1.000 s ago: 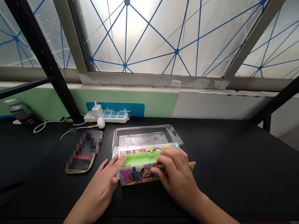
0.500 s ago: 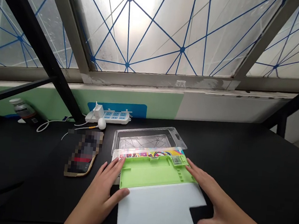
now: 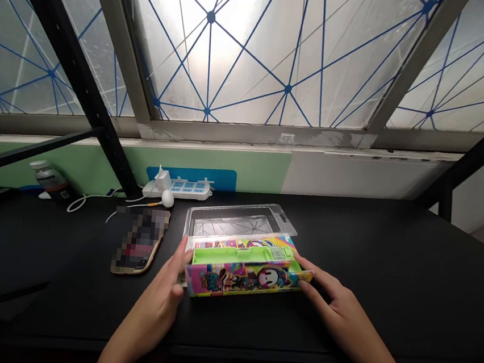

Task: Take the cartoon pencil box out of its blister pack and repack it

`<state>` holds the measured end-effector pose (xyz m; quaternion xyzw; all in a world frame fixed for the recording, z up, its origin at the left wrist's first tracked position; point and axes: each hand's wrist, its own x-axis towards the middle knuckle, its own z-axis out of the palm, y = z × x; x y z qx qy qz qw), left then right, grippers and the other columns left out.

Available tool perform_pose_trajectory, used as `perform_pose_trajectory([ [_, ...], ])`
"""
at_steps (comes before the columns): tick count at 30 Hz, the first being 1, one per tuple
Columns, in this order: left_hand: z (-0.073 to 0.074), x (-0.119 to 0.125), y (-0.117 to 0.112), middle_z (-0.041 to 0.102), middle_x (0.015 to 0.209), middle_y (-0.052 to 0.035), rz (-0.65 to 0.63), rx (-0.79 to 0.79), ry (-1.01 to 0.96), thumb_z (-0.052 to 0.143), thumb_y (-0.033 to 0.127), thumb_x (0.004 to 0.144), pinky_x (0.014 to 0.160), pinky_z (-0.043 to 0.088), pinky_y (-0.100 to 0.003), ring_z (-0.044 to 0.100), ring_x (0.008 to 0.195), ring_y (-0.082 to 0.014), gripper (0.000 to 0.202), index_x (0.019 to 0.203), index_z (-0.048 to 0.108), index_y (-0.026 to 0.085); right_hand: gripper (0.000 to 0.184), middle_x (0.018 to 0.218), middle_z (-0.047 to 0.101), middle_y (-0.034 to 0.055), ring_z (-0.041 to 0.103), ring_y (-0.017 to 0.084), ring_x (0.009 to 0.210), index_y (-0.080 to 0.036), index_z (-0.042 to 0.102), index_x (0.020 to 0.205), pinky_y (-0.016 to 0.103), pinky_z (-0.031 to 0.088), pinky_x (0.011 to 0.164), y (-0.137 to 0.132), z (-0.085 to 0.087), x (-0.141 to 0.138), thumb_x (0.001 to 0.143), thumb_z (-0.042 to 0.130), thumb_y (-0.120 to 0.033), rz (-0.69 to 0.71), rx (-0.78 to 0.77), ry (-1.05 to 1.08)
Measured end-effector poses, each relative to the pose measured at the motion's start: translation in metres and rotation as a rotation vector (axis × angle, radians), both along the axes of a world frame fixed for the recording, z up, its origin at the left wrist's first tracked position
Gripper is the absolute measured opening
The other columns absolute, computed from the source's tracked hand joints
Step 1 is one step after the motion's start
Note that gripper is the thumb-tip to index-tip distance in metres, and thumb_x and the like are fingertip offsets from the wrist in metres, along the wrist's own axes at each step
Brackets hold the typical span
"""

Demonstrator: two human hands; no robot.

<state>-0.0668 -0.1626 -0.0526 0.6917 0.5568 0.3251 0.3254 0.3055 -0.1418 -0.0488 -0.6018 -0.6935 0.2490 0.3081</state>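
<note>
Lime-green plastic forms the open rectangular case [image 3: 217, 255] lying on the black worktop [image 3: 388, 264]. Its cartoon-printed, multicoloured lid [image 3: 241, 279] is now raised, picture side toward the person; half a second ago it lay folded down, showing a pale inner face. Raised, it hides the front of the interior, leaving a back strip and a small windowed compartment [image 3: 278, 253] whose contents cannot be made out. The left hand [image 3: 155, 304] has a loosely open grip, fingers against the case's left end. The right hand [image 3: 336, 307] spreads thumb and forefinger around the lid's right corner; whether its grip pinches cannot be told. Behind, colourful printed card [image 3: 281, 240], partly covered, shows between the case and a clear plastic packaging shell [image 3: 283, 220]. A light-edged phone's [image 3: 153, 256] face is pixelated.
</note>
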Motion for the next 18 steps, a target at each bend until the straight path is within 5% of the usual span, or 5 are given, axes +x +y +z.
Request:
perform_pose_trajectory([
  [6, 0.009, 0.010, 0.003, 0.046, 0.160, -0.0123, 0.061, -0.024, 0.102, 0.063, 0.055, 0.094, 0.121, 0.031, -0.055, 0.041, 0.149, -0.0322, 0.102, 0.166, -0.005, 0.030, 0.074, 0.153, 0.057, 0.0083, 0.058, 0.034, 0.134, -0.030, 0.040, 0.158, 0.052, 0.052, 0.108, 0.002, -0.009, -0.001, 0.093, 0.062, -0.058, 0.041, 0.160, -0.133],
  [12, 0.000, 0.008, 0.002, 0.056, 0.151, -0.0072, 0.078, 0.292, 0.234, 0.075, 0.036, 0.088, 0.110, 0.049, -0.049, 0.056, 0.136, -0.0319, 0.088, 0.160, 0.024, 0.040, 0.055, 0.131, 0.073, 0.0063, 0.071, 0.029, 0.114, -0.034, 0.052, 0.149, 0.043, 0.063, 0.092, 0.000, -0.021, 0.004, 0.096, 0.065, -0.037, 0.106, 0.452, -0.218],
  [15, 0.005, 0.005, 0.005, 0.055, 0.151, -0.0082, 0.059, 0.511, 0.241, 0.076, 0.039, 0.089, 0.111, 0.048, -0.048, 0.055, 0.136, -0.0327, 0.081, 0.157, 0.032, 0.038, 0.057, 0.139, 0.068, 0.0046, 0.068, 0.027, 0.120, -0.038, 0.049, 0.150, 0.041, 0.060, 0.098, 0.004, -0.007, 0.005, 0.097, 0.063, -0.025, 0.152, 0.592, -0.181],
  [18, 0.026, 0.007, 0.024, 0.053, 0.152, -0.0110, 0.055, 0.633, 0.203, 0.074, 0.042, 0.091, 0.115, 0.044, -0.051, 0.052, 0.139, -0.0339, 0.075, 0.154, 0.036, 0.034, 0.054, 0.136, 0.069, 0.0048, 0.068, 0.028, 0.121, -0.037, 0.055, 0.146, 0.042, 0.059, 0.101, 0.026, 0.019, 0.004, 0.095, 0.067, -0.026, 0.164, 0.623, -0.106],
])
